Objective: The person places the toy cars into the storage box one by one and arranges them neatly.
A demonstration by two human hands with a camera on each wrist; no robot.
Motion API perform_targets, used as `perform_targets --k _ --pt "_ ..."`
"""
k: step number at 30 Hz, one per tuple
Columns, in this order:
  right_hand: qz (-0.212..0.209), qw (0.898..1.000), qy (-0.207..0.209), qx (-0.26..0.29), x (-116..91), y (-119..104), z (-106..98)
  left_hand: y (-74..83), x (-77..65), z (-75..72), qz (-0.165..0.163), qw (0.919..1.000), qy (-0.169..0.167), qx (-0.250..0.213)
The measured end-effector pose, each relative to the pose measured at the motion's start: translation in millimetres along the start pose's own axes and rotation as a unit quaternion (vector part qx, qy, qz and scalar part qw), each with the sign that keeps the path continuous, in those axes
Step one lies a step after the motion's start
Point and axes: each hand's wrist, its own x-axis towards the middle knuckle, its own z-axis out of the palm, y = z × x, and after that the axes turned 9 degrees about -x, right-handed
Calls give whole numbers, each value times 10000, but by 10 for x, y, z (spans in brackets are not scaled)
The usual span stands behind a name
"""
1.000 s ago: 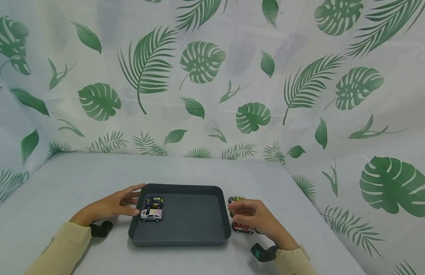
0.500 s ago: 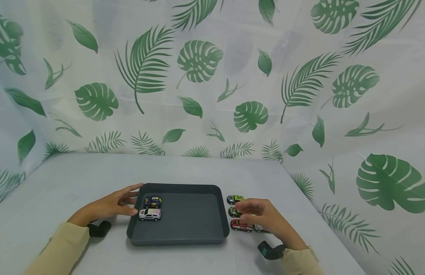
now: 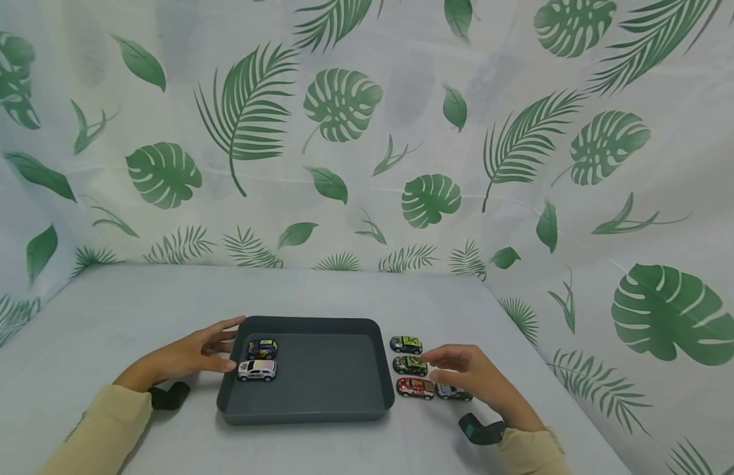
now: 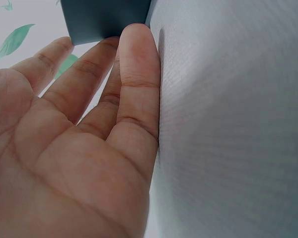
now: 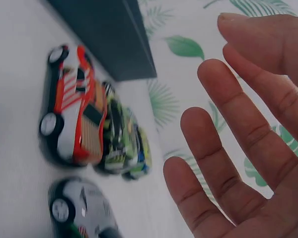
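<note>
A dark grey tray (image 3: 319,417) lies on the table with two toy cars at its left end: a dark blue and yellow toy car (image 3: 262,349) and, nearer, a white toy car (image 3: 257,371). My left hand (image 3: 188,357) rests against the tray's left side, fingers extended to its wall. To the right of the tray, my right hand (image 3: 476,376) hovers over the table with parted fingers and nothing in them. Under and beside it stand a red and white toy car (image 5: 72,111), a green toy car (image 3: 410,365), a yellow-green toy car (image 3: 405,344) and a grey-white toy car (image 3: 454,392).
White cloth covers the table (image 3: 165,297). Behind it hangs a white curtain (image 3: 355,218) printed with green leaves, which also closes off the right side. Dark wrist devices (image 3: 482,430) sit at both sleeves.
My right hand has moved right, away from the tray, uncovering the toy cars beneath it. The left hand stays at the tray's left side. The head view has shifted slightly.
</note>
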Motion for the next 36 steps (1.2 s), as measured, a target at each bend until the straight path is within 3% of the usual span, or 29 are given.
perform_targets --k 25,36 --pt "684 9971 -74 -321 -180 303 -95 9 -4 12 36 10000 -49 -65" --pt "756 9959 -171 -464 -216 393 -125 1 -15 5 97 9999 -44 -31"
